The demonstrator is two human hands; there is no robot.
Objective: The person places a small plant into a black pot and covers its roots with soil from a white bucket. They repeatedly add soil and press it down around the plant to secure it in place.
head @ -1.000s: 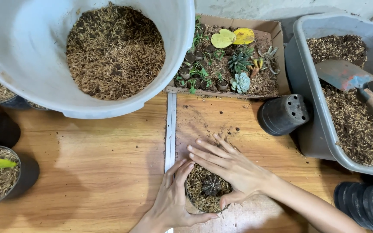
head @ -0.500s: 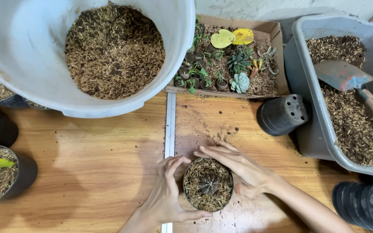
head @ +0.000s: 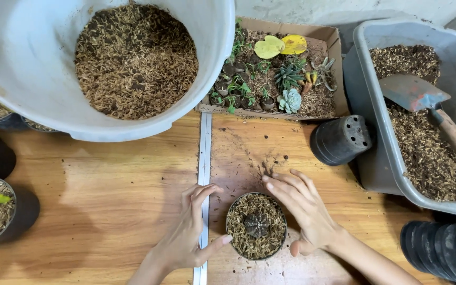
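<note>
From the head camera, a small pot (head: 256,226) with a dark cactus (head: 256,224) stood on the counter (head: 106,211). The left hand (head: 188,237) and right hand (head: 304,211), both open, flanked it, seemingly touching its rim without gripping.

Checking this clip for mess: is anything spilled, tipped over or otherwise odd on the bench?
Two things. An empty black pot lies tipped on its side beside the grey tub. Dark soil crumbs are scattered on the wooden table, just beyond the small potted cactus.
</note>
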